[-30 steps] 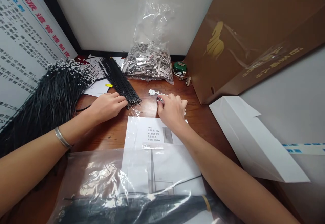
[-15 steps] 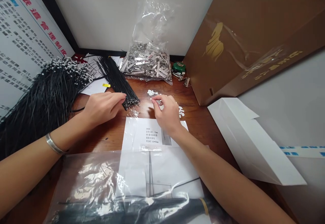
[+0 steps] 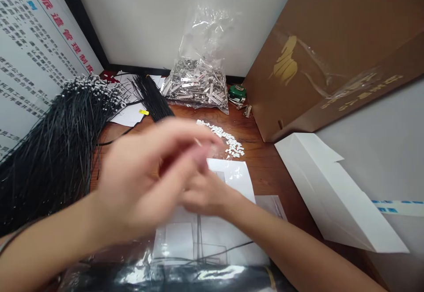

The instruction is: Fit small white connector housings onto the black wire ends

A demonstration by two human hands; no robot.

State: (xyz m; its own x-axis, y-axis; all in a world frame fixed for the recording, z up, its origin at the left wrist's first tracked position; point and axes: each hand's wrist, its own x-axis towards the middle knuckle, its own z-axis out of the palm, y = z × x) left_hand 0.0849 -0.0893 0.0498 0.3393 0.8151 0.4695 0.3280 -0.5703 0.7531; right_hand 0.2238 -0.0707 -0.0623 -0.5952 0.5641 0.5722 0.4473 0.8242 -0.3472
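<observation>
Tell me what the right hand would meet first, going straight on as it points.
Likely the left hand, which overlaps the right hand in view; blur and unclear depth hide whether they touch.

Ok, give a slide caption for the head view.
A blurred left hand in front of the right hand, small white pieces scattered on the table.

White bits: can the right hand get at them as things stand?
Likely yes: the white bits lie in the open beyond the right hand, though the left hand partly overlaps it in view.

A wooden table [image 3: 260, 168] bears white pieces [image 3: 228, 137], bagged metal parts [image 3: 198, 84] and printed paper [image 3: 243, 179]
</observation>
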